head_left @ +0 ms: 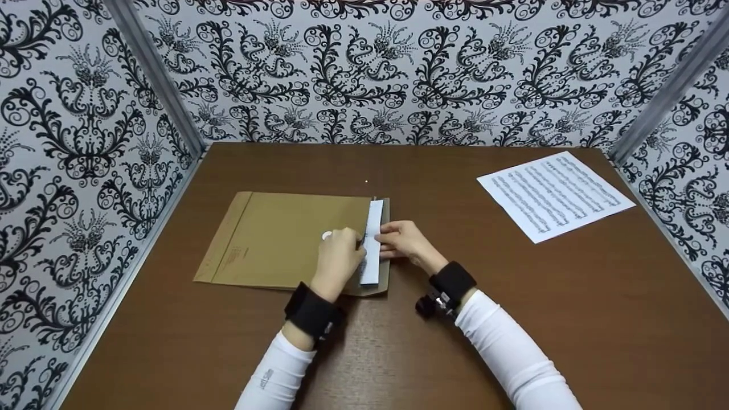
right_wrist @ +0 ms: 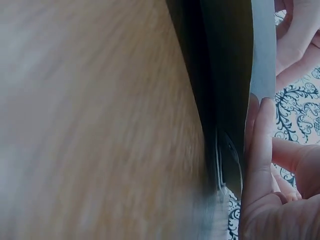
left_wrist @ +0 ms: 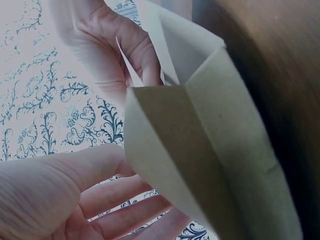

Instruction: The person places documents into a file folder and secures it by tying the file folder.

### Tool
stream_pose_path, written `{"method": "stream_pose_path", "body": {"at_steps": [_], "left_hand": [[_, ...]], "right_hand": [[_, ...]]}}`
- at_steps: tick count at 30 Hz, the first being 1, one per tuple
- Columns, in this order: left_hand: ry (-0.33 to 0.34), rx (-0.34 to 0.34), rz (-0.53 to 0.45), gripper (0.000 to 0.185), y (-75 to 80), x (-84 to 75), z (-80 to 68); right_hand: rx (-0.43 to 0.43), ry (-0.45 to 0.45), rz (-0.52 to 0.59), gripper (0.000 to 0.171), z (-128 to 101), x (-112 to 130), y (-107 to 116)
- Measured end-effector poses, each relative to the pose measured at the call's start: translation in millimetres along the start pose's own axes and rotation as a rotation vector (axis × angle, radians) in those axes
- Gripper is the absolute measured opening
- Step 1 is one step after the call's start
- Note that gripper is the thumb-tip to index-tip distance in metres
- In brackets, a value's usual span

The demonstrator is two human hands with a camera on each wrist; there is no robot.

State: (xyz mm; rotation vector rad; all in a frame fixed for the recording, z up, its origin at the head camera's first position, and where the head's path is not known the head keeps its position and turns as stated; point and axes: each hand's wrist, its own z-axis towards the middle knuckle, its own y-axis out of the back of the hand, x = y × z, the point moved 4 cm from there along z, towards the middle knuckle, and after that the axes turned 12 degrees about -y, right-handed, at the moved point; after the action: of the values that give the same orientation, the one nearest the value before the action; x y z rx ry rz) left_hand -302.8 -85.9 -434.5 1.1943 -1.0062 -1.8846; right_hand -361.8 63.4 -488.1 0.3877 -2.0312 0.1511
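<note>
Head view shows my left hand [head_left: 337, 257] and right hand [head_left: 403, 241] pinching the white strip [head_left: 373, 242] at the envelope's [head_left: 285, 239] flap, mid-bench [head_left: 398, 353]; I'd peel slowly, keeping the flap flat.

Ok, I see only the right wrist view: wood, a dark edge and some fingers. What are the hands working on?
Observer: A brown envelope lying flat on the table; both hands are at its flap end.
Operator: Is something white there? I cannot tell.
Observer: Yes, a white strip runs along the flap; the right hand touches it from the right side.
Operator: And the left hand?
Observer: The left hand rests on the envelope just left of the strip.
Operator: Anything else on the table?
Observer: A printed sheet lies apart, at the far right.
</note>
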Motion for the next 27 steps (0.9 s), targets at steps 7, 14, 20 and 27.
{"method": "stream_pose_path", "body": {"at_steps": [7,14,20,27], "left_hand": [[0.005,-0.015,0.004,0.004,0.7,1.1,0.6],[0.011,-0.023,0.003,0.009,1.4,1.9,0.3],[0.011,-0.032,0.007,0.005,1.8,2.6,0.1],[0.011,-0.056,0.0,0.006,2.9,3.4,-0.6]], "right_hand": [[-0.012,-0.014,-0.04,0.037,5.1,1.7,-5.8],[-0.014,-0.03,-0.041,0.037,7.9,1.7,-10.5],[-0.021,-0.034,-0.044,0.034,11.1,0.9,-14.9],[-0.028,-0.035,0.021,0.034,14.2,-1.6,-18.8]]}}
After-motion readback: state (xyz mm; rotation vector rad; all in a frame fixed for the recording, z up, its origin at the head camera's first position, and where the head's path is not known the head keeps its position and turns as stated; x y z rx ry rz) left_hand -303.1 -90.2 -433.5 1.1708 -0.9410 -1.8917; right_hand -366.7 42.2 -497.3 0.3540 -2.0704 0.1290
